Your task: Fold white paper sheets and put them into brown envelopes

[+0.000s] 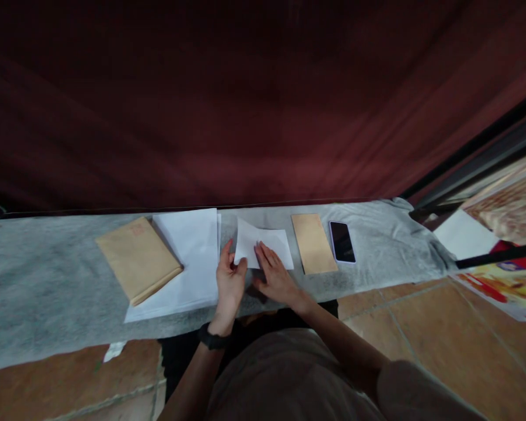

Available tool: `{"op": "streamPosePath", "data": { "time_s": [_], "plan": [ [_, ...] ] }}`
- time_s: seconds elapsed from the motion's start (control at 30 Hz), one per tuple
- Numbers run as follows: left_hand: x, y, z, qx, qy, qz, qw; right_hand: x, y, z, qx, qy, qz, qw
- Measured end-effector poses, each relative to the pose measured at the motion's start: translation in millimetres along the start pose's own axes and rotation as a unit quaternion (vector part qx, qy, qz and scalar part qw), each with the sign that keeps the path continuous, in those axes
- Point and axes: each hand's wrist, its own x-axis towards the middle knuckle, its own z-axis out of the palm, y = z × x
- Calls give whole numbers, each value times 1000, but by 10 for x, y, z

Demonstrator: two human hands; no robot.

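Observation:
In front of me lies a folded sheet of white paper (277, 238), its left part curling up from the cloth. My left hand (230, 279) holds its lower left edge, with the thumb on the paper and the fingers at the left side. Stretched flat, the fingers of my right hand (275, 275) press on the middle of the sheet. Just to the right is a single brown envelope (314, 242). On the left, a stack of brown envelopes (138, 257) rests partly over a pile of white paper (197, 251).
A phone (342, 242) with a dark screen lies right of the single envelope. Grey cloth (48, 280) covers the narrow table, and a dark red curtain (263, 117) hangs behind it. Dark metal bars (477, 155) and a colourful printed package (508, 286) are at the right.

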Motion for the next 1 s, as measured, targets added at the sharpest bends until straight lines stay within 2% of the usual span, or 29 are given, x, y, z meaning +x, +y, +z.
{"op": "streamPosePath", "data": {
  "time_s": [0.07, 0.13, 0.2, 0.27, 0.33, 0.43, 0.5, 0.57, 0.67, 0.8, 0.83, 0.87, 0.9, 1.0],
  "plan": [
    [-30, 206, 22, -26, -37, 12, 999, 72, -97, -62, 78, 47, 50, 995],
    [-51, 315, 32, -61, -49, 22, 997, 189, -127, -149, 188, 113, 119, 968],
    [-59, 305, 32, -86, -42, 4, 995, 303, -127, -256, 306, 187, 186, 915],
    [-61, 203, 38, -87, -33, -53, 994, 369, -129, -353, 414, 239, 225, 849],
    [-71, 68, 68, -86, -45, -111, 989, 375, -145, -403, 498, 258, 235, 794],
    [-99, -102, 146, -131, -85, -110, 982, 296, -152, -345, 567, 260, 241, 743],
    [-94, -182, 178, -151, -85, -87, 981, 209, -114, -243, 590, 243, 266, 723],
    [-47, -258, 166, -122, -78, -68, 987, 100, -44, -140, 605, 193, 320, 703],
    [75, -372, 74, -4, -89, -51, 995, -106, 56, -73, 620, 47, 395, 676],
    [188, -429, -55, 159, -114, -37, 980, -369, 48, -188, 635, -142, 391, 650],
    [197, -418, -72, 199, -119, -35, 972, -402, 26, -232, 632, -182, 376, 653],
    [199, -402, -80, 239, -122, -33, 963, -414, 4, -270, 622, -201, 355, 668],
    [196, -385, -82, 275, -121, -31, 953, -404, -13, -300, 601, -196, 333, 700],
    [178, -364, -64, 333, -111, -15, 936, -292, 2, -305, 444, -71, 259, 855]
  ]
}}
